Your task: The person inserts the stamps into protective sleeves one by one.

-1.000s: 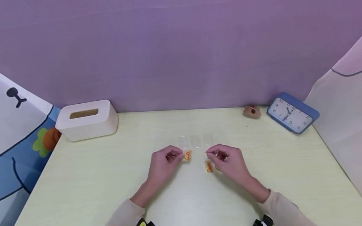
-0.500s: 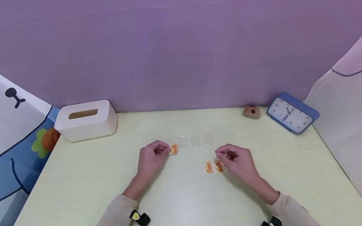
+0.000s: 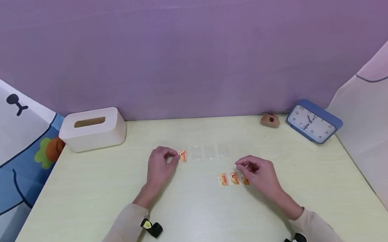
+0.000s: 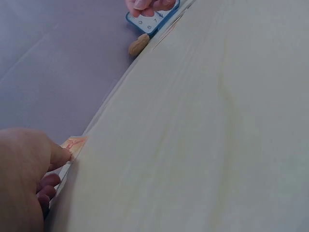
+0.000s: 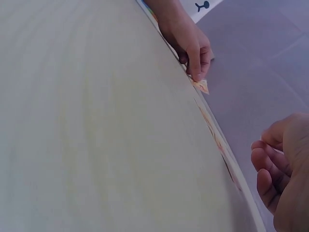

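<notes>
My left hand (image 3: 160, 164) pinches a small square card with an orange print (image 3: 182, 156) between thumb and forefinger, at the left end of a row of clear squares (image 3: 209, 151). The same orange card (image 4: 76, 144) shows at the fingertips in the left wrist view. My right hand (image 3: 260, 173) hovers over the right end of a nearer row of orange cards (image 3: 234, 178), partly covering the last one. Its thumb and forefinger tips meet in the right wrist view, and nothing can be made out between those fingertips (image 5: 264, 140).
A white tissue box (image 3: 93, 131) stands at the back left of the pale table (image 3: 92, 202). Towards the back right are a small brown object (image 3: 269, 120) and a blue clock (image 3: 312, 121). A purple cloth (image 3: 187, 58) hangs behind the table.
The left hand has carried its orange card left and farther back, beside the clear squares. The right hand has shifted right, uncovering more of the nearer row of cards.
</notes>
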Action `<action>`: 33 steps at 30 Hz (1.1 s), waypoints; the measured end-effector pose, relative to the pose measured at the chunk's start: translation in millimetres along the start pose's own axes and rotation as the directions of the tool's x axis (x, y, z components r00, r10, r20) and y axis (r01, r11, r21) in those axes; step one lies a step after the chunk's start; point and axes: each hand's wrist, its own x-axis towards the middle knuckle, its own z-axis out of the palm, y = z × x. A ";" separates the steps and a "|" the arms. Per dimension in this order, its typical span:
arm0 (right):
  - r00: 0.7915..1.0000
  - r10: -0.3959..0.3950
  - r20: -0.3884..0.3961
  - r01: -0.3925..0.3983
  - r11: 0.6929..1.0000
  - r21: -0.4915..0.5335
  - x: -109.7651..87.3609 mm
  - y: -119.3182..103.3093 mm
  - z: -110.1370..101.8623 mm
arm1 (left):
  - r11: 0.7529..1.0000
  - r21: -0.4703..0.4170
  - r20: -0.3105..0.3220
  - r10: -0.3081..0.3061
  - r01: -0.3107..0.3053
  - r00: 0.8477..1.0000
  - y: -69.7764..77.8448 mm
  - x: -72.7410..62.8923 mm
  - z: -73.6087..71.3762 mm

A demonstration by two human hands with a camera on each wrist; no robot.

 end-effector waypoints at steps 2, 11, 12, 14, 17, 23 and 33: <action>1.000 -0.001 0.011 0.001 1.000 0.001 -0.7 1.9 -0.5 | 1.000 0.010 -0.010 0.010 -0.010 1.000 -2.4 0.8 1.5; 0.999 -0.029 0.046 0.032 0.998 -0.052 -0.3 10.4 -2.0 | 1.000 0.026 -0.029 0.009 -0.009 1.000 -4.3 2.1 5.8; 0.998 -0.040 0.051 0.043 0.997 -0.058 -0.2 11.4 -2.1 | 1.000 0.030 -0.027 0.006 -0.005 1.000 -4.6 2.1 6.1; 0.996 -0.056 0.063 0.060 0.996 -0.061 0.5 13.2 -2.4 | 0.999 0.036 -0.019 -0.006 0.007 1.000 -5.2 2.5 6.7; 0.993 -0.092 0.078 0.096 0.994 -0.048 1.2 14.6 -2.4 | 0.999 0.048 -0.013 -0.012 0.013 1.000 -5.3 3.1 6.9; 0.988 -0.127 0.084 0.132 0.990 -0.055 1.9 13.2 2.1 | 0.999 0.045 -0.007 -0.011 0.011 1.000 -4.3 4.1 6.5; 0.981 -0.148 0.129 0.166 0.976 -0.143 3.9 5.5 18.4 | 0.998 0.050 0.001 -0.036 0.036 0.999 -3.6 6.1 7.3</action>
